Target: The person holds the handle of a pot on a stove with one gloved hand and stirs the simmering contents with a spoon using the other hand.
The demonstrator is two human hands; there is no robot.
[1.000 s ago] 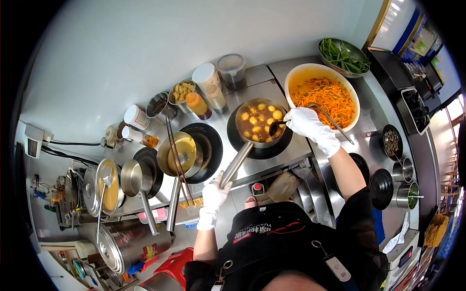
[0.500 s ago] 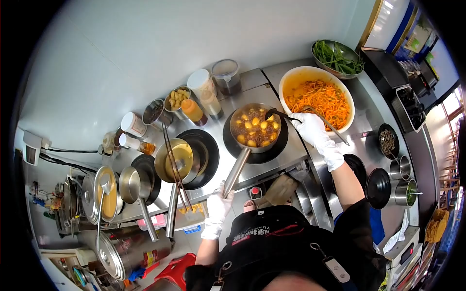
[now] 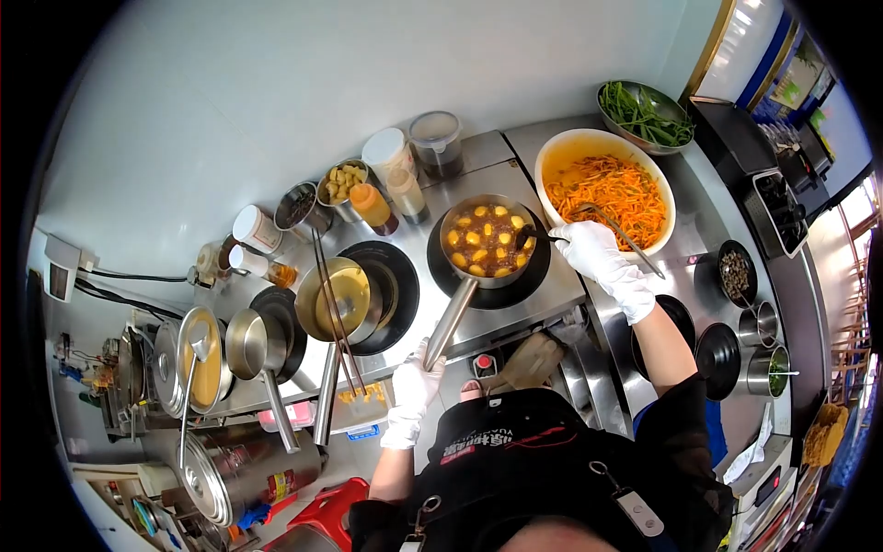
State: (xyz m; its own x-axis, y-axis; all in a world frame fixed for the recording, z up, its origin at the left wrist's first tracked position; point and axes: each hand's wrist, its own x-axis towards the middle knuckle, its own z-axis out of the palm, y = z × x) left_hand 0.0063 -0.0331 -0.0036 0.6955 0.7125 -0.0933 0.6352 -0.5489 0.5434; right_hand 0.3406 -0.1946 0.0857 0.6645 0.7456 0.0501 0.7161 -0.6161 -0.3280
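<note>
My left hand (image 3: 417,385), in a white glove, is closed round the end of the long handle of a steel saucepan (image 3: 451,324). The pan rests on a round black burner (image 3: 534,286) and holds yellow, egg-like pieces (image 3: 503,237) in brown liquid. My right hand (image 3: 593,255), gloved too, grips a black utensil (image 3: 544,236) whose head dips into the right side of the liquid. Just behind that hand is a white bowl (image 3: 669,235) of shredded orange food, with a metal utensil (image 3: 628,241) lying across it.
Left of the pan stands a second saucepan (image 3: 366,313) with long chopsticks (image 3: 331,308) across it, then a smaller saucepan (image 3: 248,344). Bottles and tubs (image 3: 384,147) line the wall. A bowl of greens (image 3: 648,115) is at the back right, black plates (image 3: 718,361) at the right.
The black utensil has moved within the pan, from the right side to the upper part and back to the right. My right hand shifted slightly with it. My left hand keeps hold of the handle.
</note>
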